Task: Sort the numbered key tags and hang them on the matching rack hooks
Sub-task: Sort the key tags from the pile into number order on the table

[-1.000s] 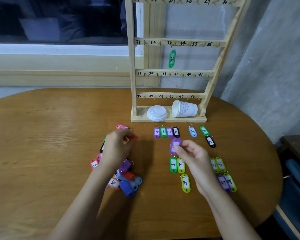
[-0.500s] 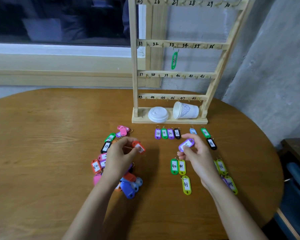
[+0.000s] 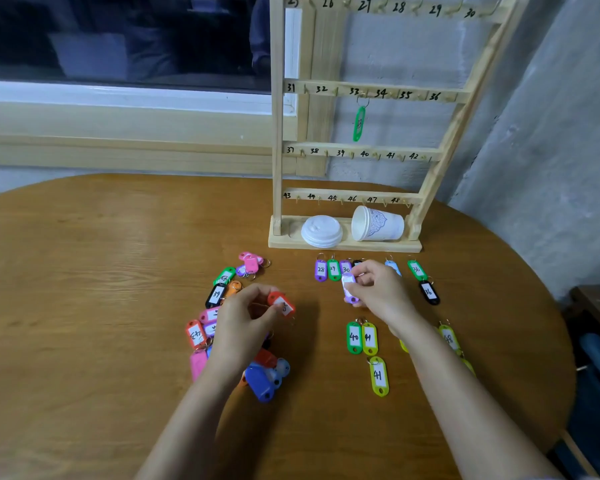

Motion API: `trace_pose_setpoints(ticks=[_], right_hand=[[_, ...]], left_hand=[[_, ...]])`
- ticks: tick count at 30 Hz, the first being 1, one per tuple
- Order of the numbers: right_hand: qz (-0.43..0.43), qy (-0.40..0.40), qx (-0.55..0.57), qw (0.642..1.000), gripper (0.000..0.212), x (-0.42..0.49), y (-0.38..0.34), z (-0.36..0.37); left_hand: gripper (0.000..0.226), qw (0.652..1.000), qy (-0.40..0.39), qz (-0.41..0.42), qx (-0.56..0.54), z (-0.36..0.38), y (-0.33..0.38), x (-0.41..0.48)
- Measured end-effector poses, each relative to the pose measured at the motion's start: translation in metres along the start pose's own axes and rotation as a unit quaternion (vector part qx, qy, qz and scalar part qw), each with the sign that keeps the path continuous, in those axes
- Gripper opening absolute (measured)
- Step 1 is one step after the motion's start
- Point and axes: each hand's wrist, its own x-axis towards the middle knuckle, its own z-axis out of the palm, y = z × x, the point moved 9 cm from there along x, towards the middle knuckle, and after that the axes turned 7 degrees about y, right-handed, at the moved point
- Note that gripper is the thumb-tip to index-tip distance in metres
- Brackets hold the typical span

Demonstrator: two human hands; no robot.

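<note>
A purple key tag is pinched in the fingers of the right hand. Since the earlier frame it has been turned more upright and carried leftward, and it is now just below the row of sorted tags. A red key tag is still pinched by the left hand, over the unsorted pile on the counter.

Rack at the table's far side — cup and lid on its base, one tag hung within, sorted tags just before it, heap front-left.
</note>
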Motion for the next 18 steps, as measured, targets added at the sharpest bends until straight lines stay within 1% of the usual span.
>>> trace_pose_setpoints(ticks=[3,8,10,13,18], right_hand=[[0.002,-0.002,-0.031,1.000,0.016,0.006,0.001,0.008],[-0.006,0.006,-0.106,0.994,0.014,0.012,0.006,0.011],[-0.004,-0.006,-0.134,0.991,0.009,0.015,0.009,0.013],[-0.015,-0.017,-0.175,0.984,0.012,0.018,0.010,0.016],[-0.032,0.012,-0.206,0.978,0.010,0.019,0.009,0.013]], left_hand=[[0.008,1.000,0.002,-0.021,-0.009,-0.002,-0.005,-0.002],[0.009,1.000,0.004,-0.022,-0.011,-0.004,-0.005,-0.003],[0.008,1.000,0.003,-0.023,-0.014,-0.004,-0.003,-0.003],[0.008,1.000,-0.003,-0.023,-0.013,-0.002,-0.001,-0.004],[0.009,1.000,-0.001,-0.016,0.005,-0.001,0.001,-0.005]])
